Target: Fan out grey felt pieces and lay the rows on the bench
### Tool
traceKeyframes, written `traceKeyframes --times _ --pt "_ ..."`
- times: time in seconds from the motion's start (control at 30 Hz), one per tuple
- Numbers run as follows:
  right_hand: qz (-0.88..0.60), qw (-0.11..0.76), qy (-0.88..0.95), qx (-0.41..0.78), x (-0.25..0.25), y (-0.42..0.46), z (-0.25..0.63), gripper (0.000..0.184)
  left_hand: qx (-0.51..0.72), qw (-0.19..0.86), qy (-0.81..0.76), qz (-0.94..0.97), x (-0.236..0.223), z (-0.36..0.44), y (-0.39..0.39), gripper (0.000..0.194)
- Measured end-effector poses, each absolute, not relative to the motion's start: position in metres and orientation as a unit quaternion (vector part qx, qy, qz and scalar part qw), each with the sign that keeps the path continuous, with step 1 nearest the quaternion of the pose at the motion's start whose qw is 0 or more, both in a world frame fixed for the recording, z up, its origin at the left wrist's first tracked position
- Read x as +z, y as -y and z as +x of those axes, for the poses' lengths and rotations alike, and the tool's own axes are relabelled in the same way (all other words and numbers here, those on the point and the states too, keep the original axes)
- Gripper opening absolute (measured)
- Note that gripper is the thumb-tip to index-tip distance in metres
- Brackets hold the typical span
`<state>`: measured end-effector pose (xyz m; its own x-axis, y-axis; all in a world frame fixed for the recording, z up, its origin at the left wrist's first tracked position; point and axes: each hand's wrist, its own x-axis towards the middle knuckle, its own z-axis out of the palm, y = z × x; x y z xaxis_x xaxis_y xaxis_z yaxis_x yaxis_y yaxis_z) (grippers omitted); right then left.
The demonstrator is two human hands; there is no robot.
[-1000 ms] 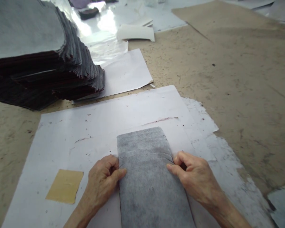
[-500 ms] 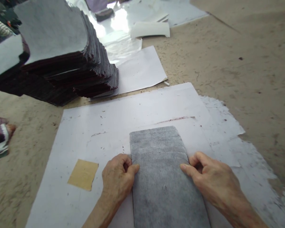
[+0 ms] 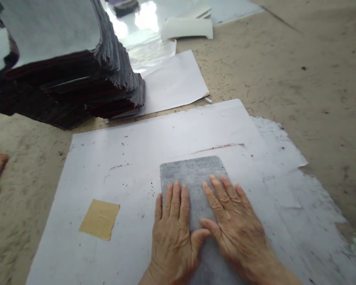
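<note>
Shifted from the edges of the grey panel [image 3: 192,172], the left hand [image 3: 173,237] and right hand [image 3: 237,233] now lie palm-down across its face, open and gripping nothing, thumbs nearly meeting. The panel rests at six o'clock on a white sheet [image 3: 136,146], near end out of frame; a yellow square [image 3: 99,219] sits at eight, a stack [image 3: 53,31] at ten. Uneven pressure could crease the panel; a sideways push could skew it.
</note>
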<state>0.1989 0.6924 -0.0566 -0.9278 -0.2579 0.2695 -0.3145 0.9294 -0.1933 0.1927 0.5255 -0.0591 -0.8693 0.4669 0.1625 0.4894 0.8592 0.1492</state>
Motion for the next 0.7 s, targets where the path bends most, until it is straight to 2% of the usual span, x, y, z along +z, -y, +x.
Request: traceKeyframes --times 0.13,0.3,0.37,0.5,0.6,0.7 --pt "0.151 0.096 0.977 0.117 -0.070 -0.693 0.199 0.049 -0.071 0.048 0.969 -0.232 -0.071 0.193 -0.527 0.078" --pt "0.119 0.186 0.951 0.219 -0.060 -0.707 0.190 0.034 -0.066 0.045 0.971 -0.227 -0.069 0.193 -0.527 0.075" --pt "0.113 0.193 0.948 0.228 -0.053 -0.713 0.179 0.032 -0.065 0.043 0.971 -0.227 -0.068 0.193 -0.527 0.075" --pt "0.114 0.101 0.967 0.205 -0.044 -0.722 0.154 0.042 -0.074 0.052 0.967 -0.239 -0.067 0.193 -0.527 0.071" --pt "0.104 0.014 0.973 0.204 -0.039 -0.724 0.141 0.038 -0.095 0.048 0.963 -0.249 -0.065 0.188 -0.520 0.059" --pt "0.088 -0.037 0.972 0.215 -0.034 -0.724 0.134 0.035 -0.130 0.057 0.963 -0.228 -0.059 0.174 -0.511 0.048"
